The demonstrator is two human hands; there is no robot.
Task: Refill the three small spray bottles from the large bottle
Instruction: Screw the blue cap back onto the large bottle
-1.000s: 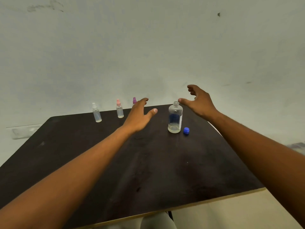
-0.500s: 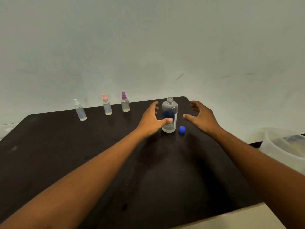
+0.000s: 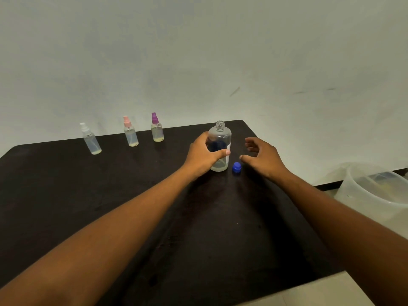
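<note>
Large bottle (image 3: 219,142) now gripped by left hand (image 3: 204,156), previously only touching.

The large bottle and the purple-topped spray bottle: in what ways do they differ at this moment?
The large bottle has an open neck, its blue cap lying beside it on the table; the purple-topped spray bottle has its sprayer on. The large bottle is taller and wider. The left hand wraps the large bottle; nothing touches the purple-topped one. Both are clear, upright, with little liquid at the bottom.
</note>
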